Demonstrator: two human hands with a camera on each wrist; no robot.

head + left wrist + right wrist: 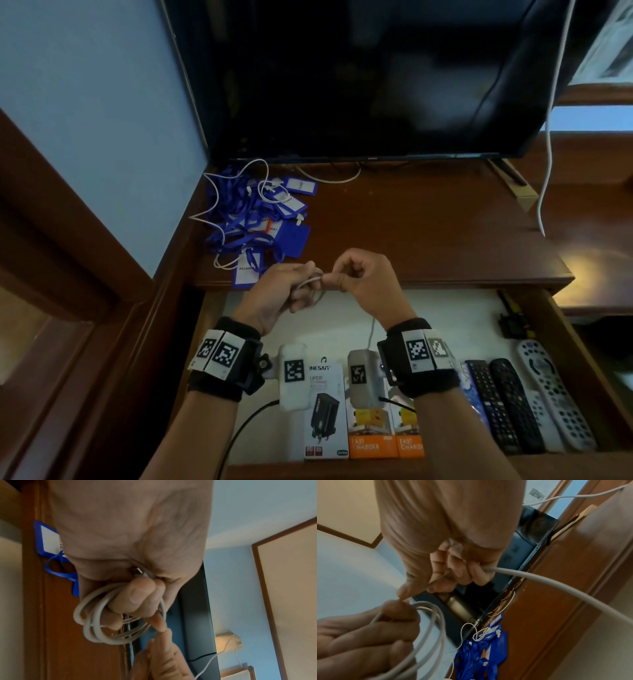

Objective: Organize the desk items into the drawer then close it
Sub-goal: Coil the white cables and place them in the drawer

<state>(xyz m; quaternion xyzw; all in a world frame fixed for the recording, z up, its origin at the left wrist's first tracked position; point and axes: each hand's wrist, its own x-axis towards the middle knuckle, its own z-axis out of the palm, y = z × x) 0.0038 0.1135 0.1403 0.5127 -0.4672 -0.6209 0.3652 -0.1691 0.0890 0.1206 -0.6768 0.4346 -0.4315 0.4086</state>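
Both grips on cable [310, 284]; lanyards [260, 219], TV [359, 78] behind.

A home room, likely a bedroom or living room. A television [359, 78] stands on a wooden counter [411, 226] against blue walls. Remote controls [524, 401] fill the drawer [579, 359].

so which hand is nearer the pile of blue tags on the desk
Left. The left hand sits just beside the blue tags, near their closest edge; the right hand is further right, past the left.
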